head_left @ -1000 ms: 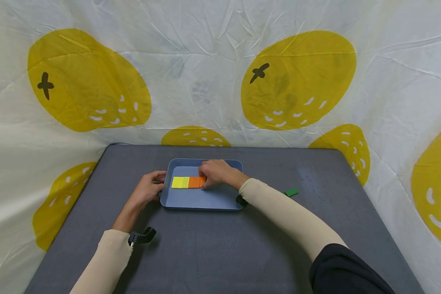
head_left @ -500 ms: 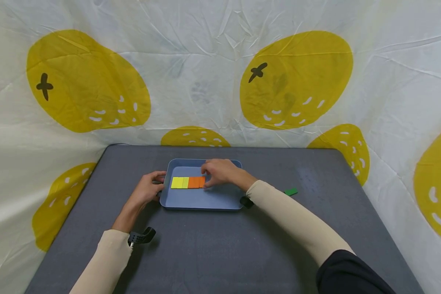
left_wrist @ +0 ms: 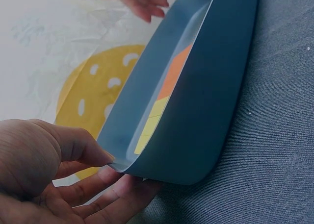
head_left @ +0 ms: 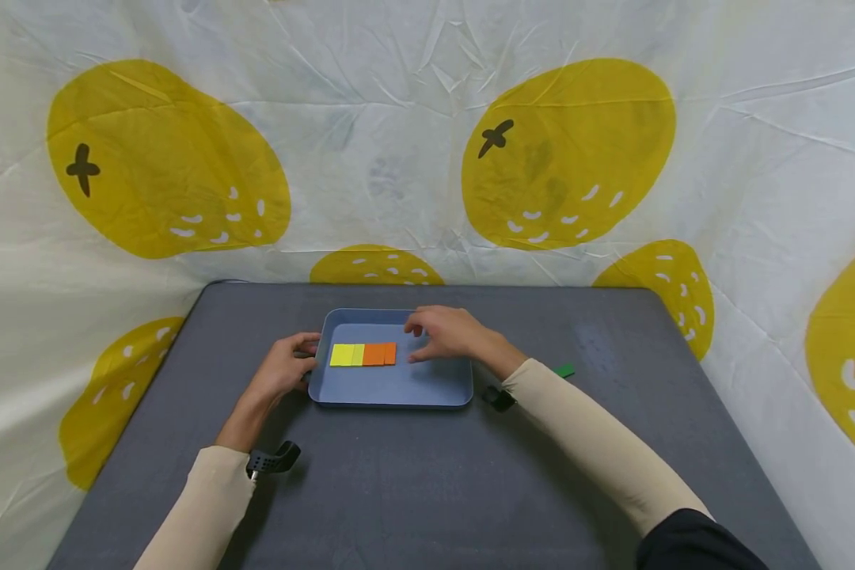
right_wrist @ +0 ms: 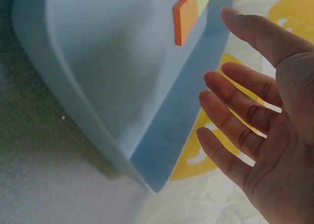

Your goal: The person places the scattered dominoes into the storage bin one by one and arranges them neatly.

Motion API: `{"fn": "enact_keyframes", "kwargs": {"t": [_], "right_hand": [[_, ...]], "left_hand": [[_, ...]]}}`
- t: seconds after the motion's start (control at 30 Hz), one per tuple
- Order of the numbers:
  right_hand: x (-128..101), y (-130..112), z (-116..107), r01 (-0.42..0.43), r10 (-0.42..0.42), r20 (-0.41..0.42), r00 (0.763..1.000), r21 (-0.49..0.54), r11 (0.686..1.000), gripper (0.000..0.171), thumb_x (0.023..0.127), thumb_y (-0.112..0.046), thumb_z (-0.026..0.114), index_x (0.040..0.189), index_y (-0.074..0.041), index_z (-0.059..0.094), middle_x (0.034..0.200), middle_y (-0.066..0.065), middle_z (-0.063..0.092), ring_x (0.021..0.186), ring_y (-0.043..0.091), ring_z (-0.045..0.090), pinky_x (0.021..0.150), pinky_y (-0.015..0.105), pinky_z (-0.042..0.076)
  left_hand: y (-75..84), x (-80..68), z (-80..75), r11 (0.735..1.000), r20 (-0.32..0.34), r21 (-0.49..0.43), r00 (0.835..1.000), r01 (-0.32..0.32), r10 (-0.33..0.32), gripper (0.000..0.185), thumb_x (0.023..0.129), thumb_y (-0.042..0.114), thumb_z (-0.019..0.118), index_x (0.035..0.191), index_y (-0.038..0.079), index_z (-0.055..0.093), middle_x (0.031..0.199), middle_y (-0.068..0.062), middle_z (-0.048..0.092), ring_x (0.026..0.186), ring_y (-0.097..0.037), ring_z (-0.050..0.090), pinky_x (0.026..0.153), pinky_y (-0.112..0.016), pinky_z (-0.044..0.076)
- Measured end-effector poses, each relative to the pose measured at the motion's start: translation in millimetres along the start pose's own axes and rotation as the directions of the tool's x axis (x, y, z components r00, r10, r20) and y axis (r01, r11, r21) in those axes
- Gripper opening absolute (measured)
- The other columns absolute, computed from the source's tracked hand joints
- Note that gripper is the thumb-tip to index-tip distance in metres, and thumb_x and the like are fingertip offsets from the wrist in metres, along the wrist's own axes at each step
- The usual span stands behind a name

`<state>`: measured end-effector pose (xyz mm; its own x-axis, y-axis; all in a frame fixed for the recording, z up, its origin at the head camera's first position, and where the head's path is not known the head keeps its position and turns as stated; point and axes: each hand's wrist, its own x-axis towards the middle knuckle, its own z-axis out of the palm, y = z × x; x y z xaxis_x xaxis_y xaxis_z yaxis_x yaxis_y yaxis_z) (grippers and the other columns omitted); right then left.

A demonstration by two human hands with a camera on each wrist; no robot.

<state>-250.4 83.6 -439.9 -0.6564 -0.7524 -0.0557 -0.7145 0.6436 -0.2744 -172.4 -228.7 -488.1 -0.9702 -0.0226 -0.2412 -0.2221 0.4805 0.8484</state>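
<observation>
A blue-grey tray (head_left: 427, 388) lies on the table. At its left end my left hand (head_left: 283, 368) pinches the rim; in the left wrist view its thumb is on the edge and the fingers curl against the outside. Inside the tray, yellow flat tiles (head_left: 346, 355) join orange flat tiles (head_left: 379, 354) in one row, yellow on the left. My right hand (head_left: 450, 332) hovers over the tray's right half, just right of the row. In the right wrist view its fingers (right_wrist: 230, 116) are spread and hold nothing.
A green flat tile (head_left: 564, 370) lies on the grey table (head_left: 413, 491) right of the tray, partly hidden by the right sleeve. Behind the table hangs a white cloth (head_left: 385, 119) with large yellow fruit prints.
My right hand has let go of the rightmost orange tile and moved right, away from the row, its fingers parting. My left hand stays at the tray's rim.
</observation>
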Motion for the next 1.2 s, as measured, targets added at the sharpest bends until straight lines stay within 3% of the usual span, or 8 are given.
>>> {"fn": "enact_keyframes", "kwargs": {"t": [0.23, 0.4, 0.63, 1.2], "right_hand": [[-23, 11, -5, -0.011, 0.013, -0.035, 0.999, 0.049, 0.999, 0.051, 0.086, -0.044, 0.080, 0.127, -0.016, 0.068, 0.117, -0.001, 0.067, 0.107, 0.019, 0.064, 0.084, 0.039, 0.053], [-38, 17, -11, -0.048, 0.052, -0.040, 0.998, 0.090, 0.995, 0.050, 0.087, -0.043, 0.079, 0.128, -0.017, 0.068, 0.117, 0.002, 0.069, 0.109, 0.024, 0.065, 0.085, 0.042, 0.053], [-61, 25, -17, -0.081, 0.088, -0.060, 0.994, 0.104, 0.991, 0.050, 0.087, -0.043, 0.079, 0.128, -0.016, 0.068, 0.118, 0.004, 0.071, 0.107, 0.022, 0.065, 0.086, 0.046, 0.053], [-104, 51, -13, -0.160, 0.180, -0.114, 0.977, 0.160, 0.974, 0.050, 0.085, -0.039, 0.081, 0.126, -0.013, 0.069, 0.116, 0.004, 0.072, 0.107, 0.025, 0.066, 0.089, 0.048, 0.053]], "left_hand": [[-1.5, -0.1, 0.2, 1.000, 0.005, -0.013, 1.000, -0.003, 0.003, 0.056, 0.099, 0.000, 0.051, 0.154, 0.002, 0.040, 0.140, -0.028, 0.047, 0.114, -0.040, 0.057, 0.069, -0.041, 0.060], [-0.6, -0.9, 0.6, 1.000, 0.001, -0.005, 1.000, 0.002, -0.002, 0.056, 0.099, 0.000, 0.052, 0.154, 0.003, 0.041, 0.140, -0.028, 0.048, 0.115, -0.040, 0.057, 0.069, -0.041, 0.060], [0.4, -1.6, 1.5, 1.000, -0.009, 0.012, 1.000, 0.000, 0.000, 0.056, 0.099, 0.000, 0.051, 0.153, 0.003, 0.041, 0.140, -0.028, 0.049, 0.115, -0.039, 0.057, 0.069, -0.040, 0.060], [-0.2, -1.1, 1.5, 1.000, -0.006, 0.009, 1.000, -0.006, 0.006, 0.056, 0.099, 0.000, 0.052, 0.153, 0.003, 0.042, 0.140, -0.028, 0.048, 0.115, -0.040, 0.057, 0.069, -0.041, 0.060]]}}
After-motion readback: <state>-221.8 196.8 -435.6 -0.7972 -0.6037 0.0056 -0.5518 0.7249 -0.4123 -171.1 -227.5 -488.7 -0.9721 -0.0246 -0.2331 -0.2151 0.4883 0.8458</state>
